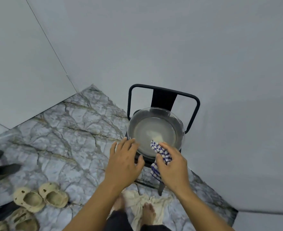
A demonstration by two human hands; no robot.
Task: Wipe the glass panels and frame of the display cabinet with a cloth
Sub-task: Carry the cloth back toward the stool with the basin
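My right hand (172,165) grips a blue-and-white checked cloth (161,151), held over the near rim of a clear glass bowl (132,129) that holds cloudy water. My left hand (124,159) hovers with fingers spread at the bowl's left near edge, holding nothing. The bowl stands on the seat of a black metal chair (195,105) against the pale wall. The display cabinet is not in view.
Marble-patterned floor (62,130) stretches to the left. Beige clogs (40,196) and dark shoes (2,170) lie at the lower left. A cream rag (137,202) lies on the floor by my bare feet. Walls close in behind and to the right of the chair.
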